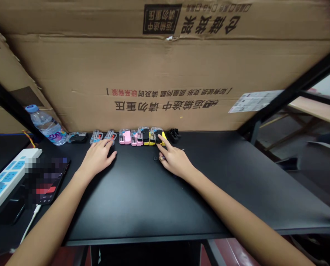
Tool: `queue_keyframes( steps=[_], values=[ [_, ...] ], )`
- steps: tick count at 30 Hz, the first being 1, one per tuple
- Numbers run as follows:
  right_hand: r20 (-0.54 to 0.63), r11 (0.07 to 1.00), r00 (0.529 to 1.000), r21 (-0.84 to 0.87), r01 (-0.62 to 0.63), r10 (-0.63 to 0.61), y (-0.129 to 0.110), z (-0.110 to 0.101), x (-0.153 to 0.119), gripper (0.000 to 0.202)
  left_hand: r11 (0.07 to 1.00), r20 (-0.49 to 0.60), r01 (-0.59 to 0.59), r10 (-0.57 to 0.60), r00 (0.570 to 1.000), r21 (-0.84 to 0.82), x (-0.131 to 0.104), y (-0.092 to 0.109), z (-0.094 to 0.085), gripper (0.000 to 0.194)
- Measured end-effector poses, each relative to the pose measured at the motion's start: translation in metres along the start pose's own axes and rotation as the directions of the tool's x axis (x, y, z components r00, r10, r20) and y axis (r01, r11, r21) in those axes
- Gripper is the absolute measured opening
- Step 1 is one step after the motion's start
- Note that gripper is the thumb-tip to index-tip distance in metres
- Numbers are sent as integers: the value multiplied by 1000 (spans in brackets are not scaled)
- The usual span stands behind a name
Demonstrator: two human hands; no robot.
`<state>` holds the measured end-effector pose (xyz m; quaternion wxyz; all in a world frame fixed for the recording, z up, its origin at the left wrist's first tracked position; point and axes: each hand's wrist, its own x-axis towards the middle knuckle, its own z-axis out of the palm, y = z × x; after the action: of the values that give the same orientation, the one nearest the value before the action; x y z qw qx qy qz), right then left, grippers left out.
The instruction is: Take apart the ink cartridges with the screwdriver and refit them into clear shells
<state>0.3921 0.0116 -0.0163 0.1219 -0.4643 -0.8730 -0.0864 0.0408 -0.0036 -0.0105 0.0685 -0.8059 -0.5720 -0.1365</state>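
Observation:
A row of small clear-and-coloured plastic gadgets of a kind I cannot make out lies along the back of the black table. My left hand (100, 155) rests with fingers stretched out, its fingertips touching a clear gadget with a red part (110, 135); a similar clear gadget (96, 137) lies just left of it. My right hand (176, 159) has its index finger extended onto a yellow and black gadget (155, 136). Its other fingers are partly bent, and a gold-coloured ring-like item (162, 158) shows there. Pink gadgets (124, 137) and another yellow-black gadget (143, 136) sit between my hands.
A cardboard panel (154, 66) stands behind the row. On the left are a water bottle (48, 127), a dark gadget (78, 137), a power strip (12, 173) and a phone (52, 181) with a cable. Black pieces (174, 135) lie right of the row.

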Motion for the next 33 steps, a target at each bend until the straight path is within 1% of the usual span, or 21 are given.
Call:
queue_keyframes(
  steps=[3, 6, 9, 12, 14, 15, 16, 17, 19, 20, 21, 22, 24, 27, 30, 33],
  values=[
    [27, 999, 1000, -40, 2, -1, 0, 4, 2, 46, 1000, 15, 7, -7, 1000, -15, -1, -1, 6, 54],
    [3, 999, 1000, -45, 1, -1, 1, 7, 3, 44, 999, 15, 9, -9, 1000, -32, -2, 0, 8, 57],
    [-67, 1000, 998, -28, 0, -1, 2, 6, 0, 42, 999, -19, -2, 1, 1000, -42, -2, 2, 6, 57],
    [-189, 1000, 982, 4, 16, -15, -1, -2, -7, 39, 996, -96, -41, 33, 995, -82, -1, 12, -3, 57],
    [-313, 997, 949, 51, 52, -34, -8, -11, -12, 35, 982, -174, -95, 66, 983, -165, -2, 24, -11, 54],
    [-381, 994, 923, 79, 81, -45, -13, -16, -14, 31, 967, -215, -131, 83, 973, -218, -2, 31, -14, 56],
    [-437, 986, 896, 102, 133, -76, -18, -21, -15, 27, 948, -239, -175, 111, 965, -265, -3, 39, -17, 59],
    [-480, 969, 867, 120, 214, -132, -24, -25, -16, 24, 928, -260, -217, 139, 956, -302, -3, 47, -19, 61],
    [-527, 912, 815, 161, 377, -244, -36, -31, -17, 19, 889, -271, -300, 211, 939, -347, -4, 61, -20, 59],
    [-536, 881, 795, 181, 437, -284, -41, -32, -17, 19, 865, -281, -342, 248, 927, -366, -5, 66, -20, 51],
    [-535, 856, 786, 203, 475, -309, -45, -32, -17, 19, 840, -286, -384, 287, 914, -384, -5, 70, -19, 43],
    [-522, 839, 790, 228, 494, -323, -48, -31, -18, 18, 817, -286, -413, 317, 904, -403, -6, 73, -18, 35],
    [-471, 825, 822, 288, 487, -321, -50, -26, -18, 13, 783, -267, -438, 351, 897, -441, -6, 76, -17, 23],
    [-404, 804, 876, 410, 431, -263, -48, -18, -19, 4, 762, -226, -426, 360, 905, -489, -6, 77, -18, 18],
    [-362, 772, 916, 528, 353, -172, -44, -12, -21, 10, 743, -231, -405, 333, 914, -532, -5, 76, -22, 16],
    [-267, 795, 960, 561, 230, -88, -37, -10, -21, 27, 729, -252, -350, 246, 936, -588, -4, 69, -22, 16]
  ],
)
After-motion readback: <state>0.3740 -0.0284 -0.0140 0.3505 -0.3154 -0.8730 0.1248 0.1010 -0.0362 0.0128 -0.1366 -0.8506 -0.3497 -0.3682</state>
